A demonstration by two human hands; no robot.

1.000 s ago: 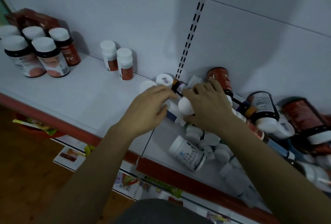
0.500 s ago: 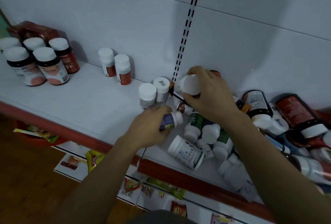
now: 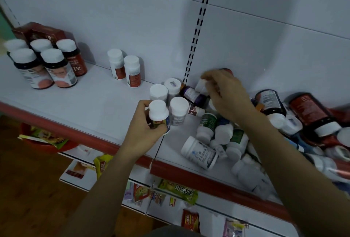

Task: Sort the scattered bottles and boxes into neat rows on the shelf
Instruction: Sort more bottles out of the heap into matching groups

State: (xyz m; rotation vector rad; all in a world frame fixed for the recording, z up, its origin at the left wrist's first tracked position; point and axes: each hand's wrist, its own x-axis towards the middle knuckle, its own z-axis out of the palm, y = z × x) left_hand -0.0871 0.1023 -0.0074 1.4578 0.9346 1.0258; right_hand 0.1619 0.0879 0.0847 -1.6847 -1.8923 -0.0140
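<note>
A small bottle (image 3: 158,116) is gripped upright by the left hand (image 3: 145,128); a white bottle (image 3: 201,86) is clasped by the right hand (image 3: 225,96). Neighbouring standing bottles (image 3: 177,111) could be toppled if nudged.

The left hand (image 3: 145,128) is held low and forward, fingers curled shut around something small, forearm bare and angled up from below. The right hand (image 3: 225,97) is extended farther and higher, its fingertips (image 3: 205,77) pinched together, blurred, wrist bent downward.
</note>
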